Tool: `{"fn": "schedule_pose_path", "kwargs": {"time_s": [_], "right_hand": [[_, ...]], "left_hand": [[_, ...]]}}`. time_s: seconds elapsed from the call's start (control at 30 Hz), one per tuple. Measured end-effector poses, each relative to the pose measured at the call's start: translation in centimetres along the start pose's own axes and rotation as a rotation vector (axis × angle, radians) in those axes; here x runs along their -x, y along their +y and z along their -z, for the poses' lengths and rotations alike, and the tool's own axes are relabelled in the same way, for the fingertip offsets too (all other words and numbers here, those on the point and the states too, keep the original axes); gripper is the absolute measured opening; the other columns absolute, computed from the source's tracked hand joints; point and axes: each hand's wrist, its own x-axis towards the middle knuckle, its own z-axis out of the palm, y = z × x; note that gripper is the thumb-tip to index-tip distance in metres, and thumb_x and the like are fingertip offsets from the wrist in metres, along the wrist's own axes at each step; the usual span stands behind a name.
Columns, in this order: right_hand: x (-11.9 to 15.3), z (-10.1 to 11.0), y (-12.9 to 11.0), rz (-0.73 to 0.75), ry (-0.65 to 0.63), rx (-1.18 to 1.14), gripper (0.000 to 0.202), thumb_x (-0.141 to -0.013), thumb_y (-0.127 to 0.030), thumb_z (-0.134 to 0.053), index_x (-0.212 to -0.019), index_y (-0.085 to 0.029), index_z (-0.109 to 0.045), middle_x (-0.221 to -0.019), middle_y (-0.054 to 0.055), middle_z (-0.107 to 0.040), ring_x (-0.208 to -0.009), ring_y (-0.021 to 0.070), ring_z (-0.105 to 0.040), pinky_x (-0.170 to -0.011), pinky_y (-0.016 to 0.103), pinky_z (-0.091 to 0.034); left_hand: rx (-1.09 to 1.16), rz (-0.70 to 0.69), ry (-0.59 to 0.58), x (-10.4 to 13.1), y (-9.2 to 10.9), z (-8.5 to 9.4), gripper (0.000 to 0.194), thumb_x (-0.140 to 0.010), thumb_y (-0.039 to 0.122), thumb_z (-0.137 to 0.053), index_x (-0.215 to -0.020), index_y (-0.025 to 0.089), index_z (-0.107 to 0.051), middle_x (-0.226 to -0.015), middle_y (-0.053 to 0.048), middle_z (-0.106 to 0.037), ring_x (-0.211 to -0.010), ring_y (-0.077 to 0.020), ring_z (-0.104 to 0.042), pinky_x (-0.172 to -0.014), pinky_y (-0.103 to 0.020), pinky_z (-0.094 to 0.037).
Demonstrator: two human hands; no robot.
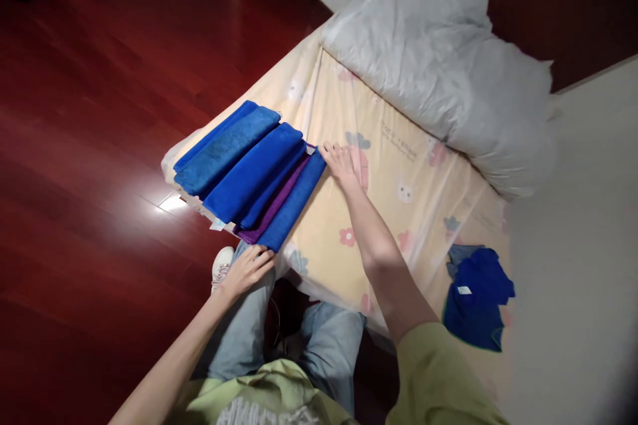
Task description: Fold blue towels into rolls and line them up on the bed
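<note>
Blue folded towel (294, 202): end of a side-by-side row, next to a purple towel (279, 204), on the bed (381, 252). Left hand (250, 267): fingers loosely curved at its near end. Right hand (339, 161): likewise, far end. Pinch or mere touch: cannot tell. Step, apparently: straightening. Next move seems to call for both ends kept aligned, fold undisturbed.

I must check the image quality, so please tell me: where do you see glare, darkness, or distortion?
Head view: bright glare on the floor, left of the bed, and dimness at upper left; head view again: the arms look stretched, perhaps by a wide lens, while left hand, right hand and cloths are fairly clear.
</note>
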Motion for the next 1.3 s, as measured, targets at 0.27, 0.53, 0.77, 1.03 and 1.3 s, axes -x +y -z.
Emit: {"fn": "schedule_pose_path", "kwargs": {"time_s": [0.27, 0.53, 0.77, 1.03, 1.3], "right_hand": [[0.2, -0.8, -2.1, -0.229, -0.150, -0.050, 0.048, -0.099, -0.004, -0.030, -0.140, -0.015, -0.053, -0.136, 0.018, -0.057, -0.122, 0.0270, -0.055, -0.104, 0.044, -0.043], [11.2, 0.2, -2.3, -0.161, 0.083, -0.384, 0.064, -0.094, -0.013, -0.047, -0.157, -0.020, -0.037, -0.160, 0.011, -0.041, -0.147, 0.0235, -0.040, -0.126, 0.044, -0.034], [39.1, -3.8, -5.4, -0.688, 0.472, -0.556, 0.052, -0.096, -0.025, -0.047, -0.148, -0.020, -0.051, -0.151, 0.012, -0.053, -0.145, 0.0228, -0.046, -0.124, 0.046, -0.038], [60.3, -4.8, -4.7, -1.088, 0.663, -0.615, 0.039, -0.087, -0.032, -0.054, -0.120, -0.017, -0.070, -0.126, 0.015, -0.070, -0.120, 0.0269, -0.066, -0.108, 0.047, -0.053], [61.8, -2.8, 2.2, -1.411, 0.942, -0.819, 0.047, -0.072, -0.029, -0.065, -0.117, -0.016, -0.069, -0.121, 0.013, -0.069, -0.107, 0.0248, -0.067, -0.097, 0.041, -0.056]], "left_hand": [[-0.001, 0.085, -0.042, 0.2, -1.0, 0.0, 0.032, -0.100, 0.009, -0.046, -0.122, 0.019, -0.067, -0.109, -0.012, -0.069, -0.103, -0.0234, -0.059, -0.087, -0.038, -0.052], [-0.027, 0.209, -0.039, 0.8, 1.2, -0.3, 0.043, -0.096, 0.008, -0.048, -0.136, 0.019, -0.061, -0.117, -0.013, -0.068, -0.113, -0.0264, -0.057, -0.100, -0.044, -0.050], [0.109, 0.202, -0.200, 3.5, 6.4, 1.0, 0.039, -0.096, 0.014, -0.047, -0.130, 0.019, -0.065, -0.125, -0.012, -0.068, -0.117, -0.0266, -0.060, -0.100, -0.043, -0.051], [0.181, 0.171, -0.316, 3.0, 4.9, -1.3, 0.031, -0.095, 0.039, -0.049, -0.099, 0.021, -0.074, -0.095, -0.007, -0.076, -0.091, -0.0264, -0.066, -0.081, -0.040, -0.055], [0.144, 0.222, -0.310, 2.7, 5.0, -0.2, 0.038, -0.089, 0.050, -0.052, -0.095, 0.022, -0.076, -0.094, -0.007, -0.078, -0.092, -0.0275, -0.070, -0.083, -0.039, -0.059]]}}
